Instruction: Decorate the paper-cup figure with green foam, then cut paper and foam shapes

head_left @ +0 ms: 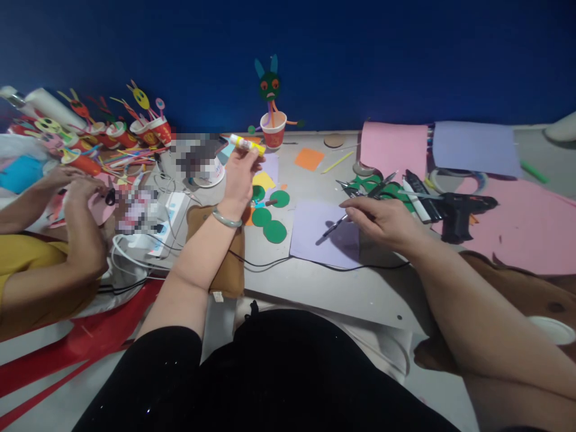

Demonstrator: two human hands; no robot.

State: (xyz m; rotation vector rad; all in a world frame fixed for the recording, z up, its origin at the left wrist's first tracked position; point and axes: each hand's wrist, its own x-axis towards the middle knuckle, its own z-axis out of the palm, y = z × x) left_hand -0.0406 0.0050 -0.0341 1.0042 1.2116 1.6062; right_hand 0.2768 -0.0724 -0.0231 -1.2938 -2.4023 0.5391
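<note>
Head view shows the left hand (242,174) pinching a yellow tube (240,143) and the right hand (382,221) pinching a pen (333,227) over purple paper (308,231).

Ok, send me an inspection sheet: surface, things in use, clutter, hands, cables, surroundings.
Surface: grey table, purple sheet on it.
Things in use: yellow-and-white stick; slim pen-like tool.
Clutter: green paper circles; markers and black glue gun right of the sheet.
Hands: left hand holds the stick; right hand holds the tool over the sheet.
Cables: black cable passes the sheet's near edge.
Surroundings: blue wall behind; another person's hands at left.
</note>
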